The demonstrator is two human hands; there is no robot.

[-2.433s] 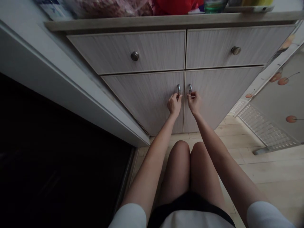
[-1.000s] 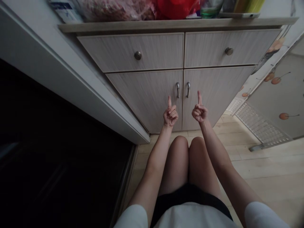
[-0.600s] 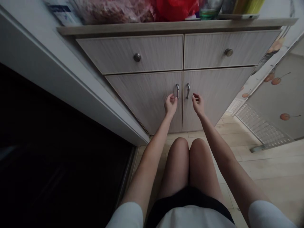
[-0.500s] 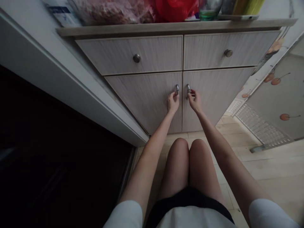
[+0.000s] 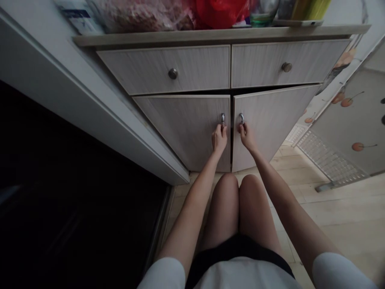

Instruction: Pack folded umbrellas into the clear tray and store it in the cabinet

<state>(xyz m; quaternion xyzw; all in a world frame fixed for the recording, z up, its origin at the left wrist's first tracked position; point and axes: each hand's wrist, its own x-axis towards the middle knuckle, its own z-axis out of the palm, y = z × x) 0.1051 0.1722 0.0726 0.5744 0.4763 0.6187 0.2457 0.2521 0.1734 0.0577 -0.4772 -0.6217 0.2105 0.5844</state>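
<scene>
Against the dark opening at the left stands a pale wood-grain cabinet (image 5: 186, 132) with 2 drawers above and 2 doors below, the largest thing in view. Its worktop edge (image 5: 210, 35) runs across the top of the picture, and what sits on it is cut off: a pinkish plastic bag (image 5: 144, 14), a red bag (image 5: 222, 12) and a greenish container (image 5: 264, 12) show only their lower parts, too cropped to tell more. The space to the left of the white frame (image 5: 90, 104) is almost black and nothing in it can be made out.

The left cabinet door (image 5: 183, 128) and the right cabinet door (image 5: 276, 120) both stand slightly ajar, with a dark gap along their top edges under the drawers and a narrow dark slit between them; the inside is hidden. Each drawer above carries 1 round metal knob, the left knob (image 5: 172, 73) and the right knob (image 5: 286, 67).

At the right edge, a panel printed with cherries (image 5: 351, 120) and a white wire rack (image 5: 327, 160) lean by the light wooden floor (image 5: 337, 224).

The left hand (image 5: 219, 138) is clenched around the small metal handle of the left door (image 5: 222, 118), only the handle's top showing. The right hand (image 5: 246, 135) grips the matching metal handle of the right door (image 5: 241, 117) at its lower end. Both handles sit at the doors' inner edges, just beside each other.
</scene>
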